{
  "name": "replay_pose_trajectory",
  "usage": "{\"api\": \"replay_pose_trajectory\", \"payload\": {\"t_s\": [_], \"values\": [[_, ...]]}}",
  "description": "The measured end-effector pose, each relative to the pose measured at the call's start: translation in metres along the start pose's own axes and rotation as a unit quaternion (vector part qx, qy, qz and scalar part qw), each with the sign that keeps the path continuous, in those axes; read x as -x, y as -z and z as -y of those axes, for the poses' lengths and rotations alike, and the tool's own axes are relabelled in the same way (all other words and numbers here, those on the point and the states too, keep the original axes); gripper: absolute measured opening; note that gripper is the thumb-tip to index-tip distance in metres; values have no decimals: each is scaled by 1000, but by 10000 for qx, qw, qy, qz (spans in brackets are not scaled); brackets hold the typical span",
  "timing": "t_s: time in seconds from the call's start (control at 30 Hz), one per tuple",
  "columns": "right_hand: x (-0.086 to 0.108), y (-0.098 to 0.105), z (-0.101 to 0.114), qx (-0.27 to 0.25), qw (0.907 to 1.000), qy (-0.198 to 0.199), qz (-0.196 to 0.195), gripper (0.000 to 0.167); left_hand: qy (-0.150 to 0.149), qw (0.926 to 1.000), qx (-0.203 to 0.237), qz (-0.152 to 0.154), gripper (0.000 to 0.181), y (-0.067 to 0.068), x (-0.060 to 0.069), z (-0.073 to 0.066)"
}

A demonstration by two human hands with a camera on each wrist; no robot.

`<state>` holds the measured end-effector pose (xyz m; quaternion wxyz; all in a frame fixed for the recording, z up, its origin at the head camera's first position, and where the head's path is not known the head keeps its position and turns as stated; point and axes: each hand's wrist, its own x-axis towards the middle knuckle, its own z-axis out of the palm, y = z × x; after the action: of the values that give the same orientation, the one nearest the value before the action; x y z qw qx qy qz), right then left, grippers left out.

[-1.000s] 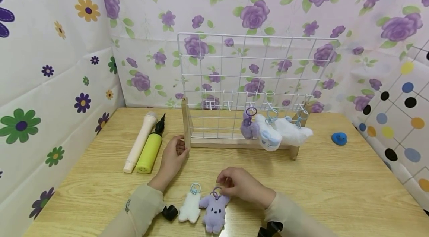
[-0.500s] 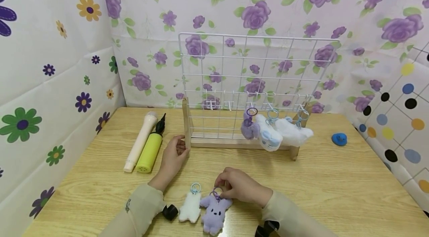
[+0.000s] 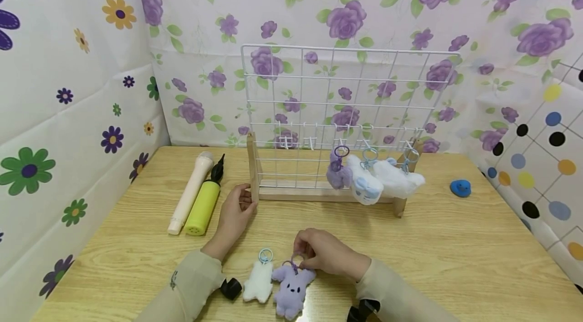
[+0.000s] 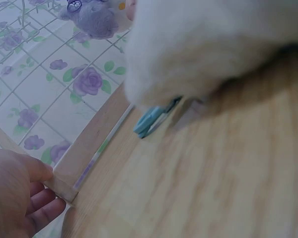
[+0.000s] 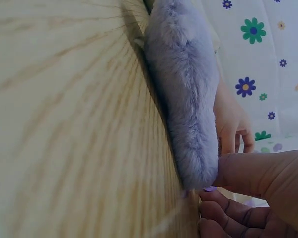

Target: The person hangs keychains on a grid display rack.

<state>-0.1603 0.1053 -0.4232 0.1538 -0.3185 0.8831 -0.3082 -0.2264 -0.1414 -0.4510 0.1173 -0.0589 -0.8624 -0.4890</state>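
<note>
My right hand (image 3: 330, 253) pinches the purple ring of a lilac plush keychain (image 3: 291, 291), a small long-eared animal lying face up on the table. In the right wrist view its furry side (image 5: 186, 89) hides most of the ring. Beside it lies a white plush keychain (image 3: 258, 281) with a light blue ring (image 3: 265, 255). My left hand (image 3: 235, 215) grips the left wooden foot of a white wire grid rack (image 3: 254, 180), thumb on one side and fingers on the other in the left wrist view. Three plush keychains hang from the rack's hooks: one purple (image 3: 339, 175), two white (image 3: 366, 185).
To the left lie a cream tube with a rounded head (image 3: 193, 190) and a yellow-green hand pump (image 3: 203, 205) with a black nozzle. A small blue toy (image 3: 461, 188) sits at the far right. White hooks (image 3: 285, 142) hang on the rack's left part. Patterned cloth surrounds the table.
My right fingers have closed on the purple ring and tilted it up slightly, toward the right. The left hand stays on the rack's foot. The plush bodies have hardly moved.
</note>
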Motion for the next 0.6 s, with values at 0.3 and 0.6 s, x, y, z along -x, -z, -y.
{"api": "replay_pose_trajectory", "payload": {"t_s": [0.3, 0.6], "values": [[5, 2, -1, -480, 9988, -22, 99, 17, -48, 10000, -20, -24, 44, -1, 0, 2], [8, 6, -2, -748, 9971, -50, 91, 9, -57, 10000, 32, 11, 44, -1, -1, 3]]}}
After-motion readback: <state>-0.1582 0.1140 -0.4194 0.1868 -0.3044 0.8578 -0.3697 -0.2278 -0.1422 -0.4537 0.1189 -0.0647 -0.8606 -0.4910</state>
